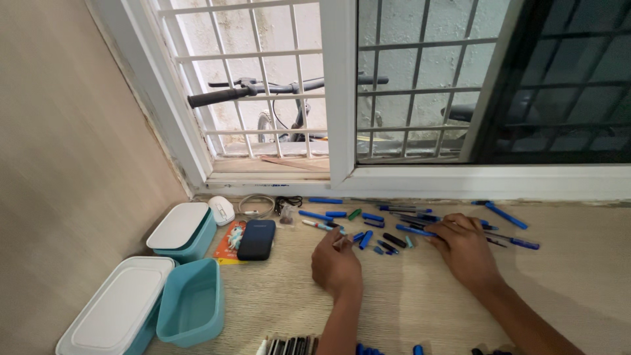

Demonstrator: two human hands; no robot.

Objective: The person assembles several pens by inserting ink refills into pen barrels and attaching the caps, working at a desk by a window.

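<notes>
Pens [394, 227] — blue ones with loose caps and barrels, plus one green piece — lie scattered on the pale wood-grain surface just below the window frame [460, 179], between and in front of both hands. Risk, as a judgement: the small caps sit close together, so a sweeping finger could roll them apart or toward the sill gap. The left hand [336, 261] is curled, fingertips pinched near a small blue piece; whether it actually grips it cannot be told. The right hand [463, 246] lies fairly flat, fingers loosely spread, tips touching a blue pen — resting on it, not closed around it. Teal boxes [190, 302] stand well apart to the left.
</notes>
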